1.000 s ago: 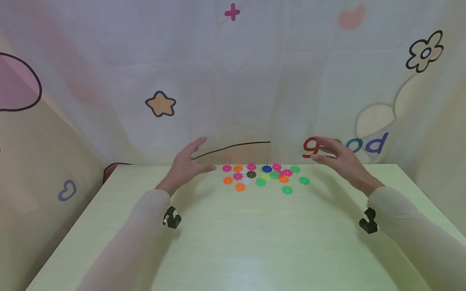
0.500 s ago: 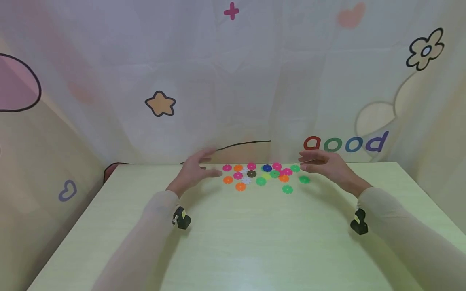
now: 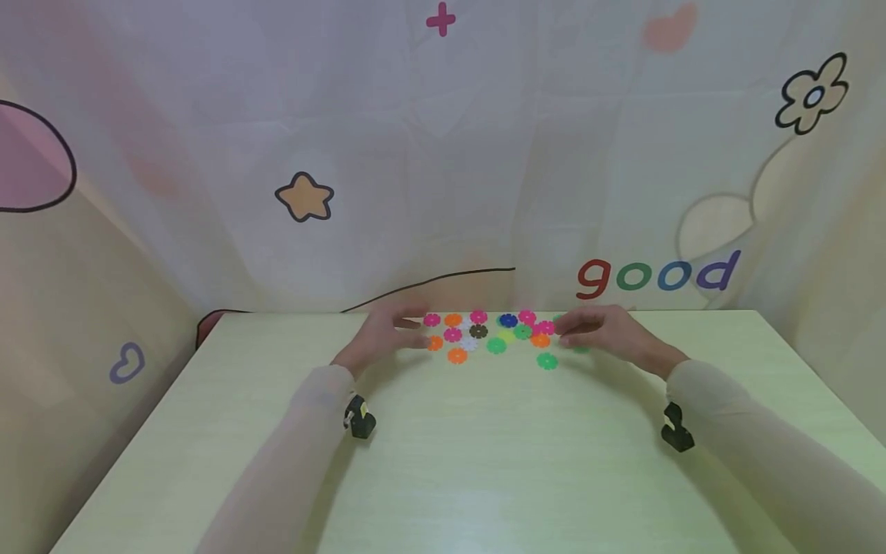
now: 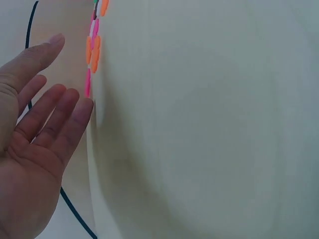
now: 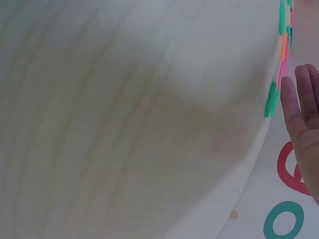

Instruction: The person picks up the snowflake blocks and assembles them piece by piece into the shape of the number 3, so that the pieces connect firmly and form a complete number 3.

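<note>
Several small notched plastic discs lie scattered near the far edge of the table, among them a dark brown disc point(image 3: 478, 332), a blue disc point(image 3: 508, 321) and an orange disc point(image 3: 457, 356). My left hand point(image 3: 384, 332) is at the left end of the scatter, fingers extended toward the pink and orange discs; its palm and spread fingers show bare in the left wrist view. At the right end is my right hand point(image 3: 609, 332), its fingers reaching inward and partly covering green discs. In the right wrist view its straight fingers point(image 5: 290, 102) are beside a green disc point(image 5: 271, 99).
The pale wooden table point(image 3: 443, 462) spreads out in front of me. A printed curtain point(image 3: 443, 154) hangs right behind its far edge. Both sleeves carry a small black device, one at the left wrist point(image 3: 360, 418) and one at the right wrist point(image 3: 677, 428).
Both hands have moved inward and lower toward the discs, left hand to the right, right hand to the left. The discs lie as before.
</note>
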Tool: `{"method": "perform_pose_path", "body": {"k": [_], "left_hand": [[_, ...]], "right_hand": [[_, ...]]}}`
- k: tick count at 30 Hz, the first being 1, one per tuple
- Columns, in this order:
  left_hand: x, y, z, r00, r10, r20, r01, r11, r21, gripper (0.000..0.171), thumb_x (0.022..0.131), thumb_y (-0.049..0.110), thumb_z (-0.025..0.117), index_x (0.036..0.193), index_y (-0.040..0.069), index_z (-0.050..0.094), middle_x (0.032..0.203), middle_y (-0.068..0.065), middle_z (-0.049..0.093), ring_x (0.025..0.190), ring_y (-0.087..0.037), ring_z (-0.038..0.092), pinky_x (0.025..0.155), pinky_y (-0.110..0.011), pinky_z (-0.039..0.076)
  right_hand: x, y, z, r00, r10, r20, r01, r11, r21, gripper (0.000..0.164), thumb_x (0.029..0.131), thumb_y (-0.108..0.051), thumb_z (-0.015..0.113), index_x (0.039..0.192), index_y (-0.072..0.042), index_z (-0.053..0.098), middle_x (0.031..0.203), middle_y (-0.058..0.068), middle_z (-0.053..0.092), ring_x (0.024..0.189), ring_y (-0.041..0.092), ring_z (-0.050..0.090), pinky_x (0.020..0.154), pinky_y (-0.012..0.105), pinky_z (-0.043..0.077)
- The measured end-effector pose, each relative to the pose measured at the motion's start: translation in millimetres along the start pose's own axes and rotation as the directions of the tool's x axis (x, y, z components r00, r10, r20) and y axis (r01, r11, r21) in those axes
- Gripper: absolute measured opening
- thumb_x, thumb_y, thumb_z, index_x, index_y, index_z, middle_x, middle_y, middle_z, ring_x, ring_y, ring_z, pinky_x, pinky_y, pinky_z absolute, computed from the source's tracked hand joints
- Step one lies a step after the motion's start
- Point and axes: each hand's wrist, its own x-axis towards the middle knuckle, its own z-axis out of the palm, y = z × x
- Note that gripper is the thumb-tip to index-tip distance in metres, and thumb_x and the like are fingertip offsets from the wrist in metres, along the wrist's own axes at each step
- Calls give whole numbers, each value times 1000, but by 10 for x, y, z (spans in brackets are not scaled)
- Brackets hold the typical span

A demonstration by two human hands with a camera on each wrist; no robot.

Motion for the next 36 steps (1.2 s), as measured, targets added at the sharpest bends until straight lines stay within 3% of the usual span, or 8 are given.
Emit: {"method": "perform_pose_path", "body": {"k": [9, 14, 21, 36], "left_hand": [[26, -22, 73, 995, -101, 11, 100, 994, 45, 44, 93, 14, 85, 135, 10, 74, 128, -4, 73, 116, -26, 68, 103, -41, 56], [64, -66, 100, 997, -81, 18, 80, 994, 76, 38, 91, 11, 87, 128, 8, 77, 120, -3, 76, 110, -23, 68, 101, -38, 56], [108, -57, 118, 999, -39, 29, 34, 990, 137, 36, 90, 11, 88, 124, 7, 79, 116, -3, 77, 104, -23, 68, 96, -35, 57], [139, 34, 160, 993, -91, 78, 74, 977, 200, 30, 92, 11, 85, 121, 8, 79, 114, -1, 76, 107, -22, 67, 100, -36, 56]], "right_hand": [[73, 35, 94, 997, 30, 72, -25, 998, -59, 41, 97, -22, 81, 134, -8, 72, 125, 9, 73, 120, 33, 64, 95, 40, 60], [101, 43, 129, 996, 5, 93, 5, 995, -105, 40, 95, -21, 83, 130, -5, 74, 121, 9, 75, 116, 32, 65, 98, 42, 58], [142, 37, 193, 995, 22, 98, -6, 987, -160, 40, 92, -21, 86, 127, -6, 75, 116, 6, 74, 107, 27, 65, 93, 37, 58], [152, -71, 251, 994, 55, 91, -35, 978, -208, 32, 91, -17, 87, 117, -5, 73, 108, 7, 70, 102, 28, 62, 90, 36, 57]]}}
